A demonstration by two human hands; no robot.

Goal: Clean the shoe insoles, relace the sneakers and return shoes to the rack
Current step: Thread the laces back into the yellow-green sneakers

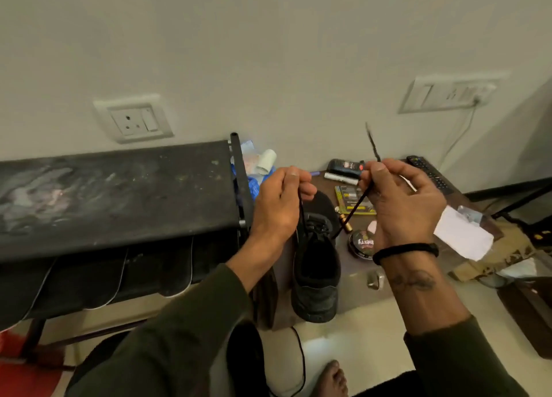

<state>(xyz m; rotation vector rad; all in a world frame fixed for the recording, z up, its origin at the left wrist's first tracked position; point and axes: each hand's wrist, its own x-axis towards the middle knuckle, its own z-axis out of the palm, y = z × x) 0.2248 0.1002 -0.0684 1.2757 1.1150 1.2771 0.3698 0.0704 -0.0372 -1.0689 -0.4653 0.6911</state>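
Nearest the camera, a bare foot (334, 378) rests on the pale floor beside a second dark shoe (245, 364) with a loose black cord trailing by it. Just beyond, a black sneaker (316, 274) sits toe toward the viewer on the low brown bench (358, 286). Above it, the left hand (279, 205) pinches one end of the black lace (301, 217), and the right hand (403, 202), wearing a black wristband, pinches the other end, which runs taut down to the eyelets. Left of the sneaker stands the black shoe rack (113, 193), dark insoles (125, 274) leaning under its top shelf. Farther back on the bench lie a round tin (363, 244), a remote control (430, 175) and a white cloth (463, 235), before the wall with its socket (134, 122).
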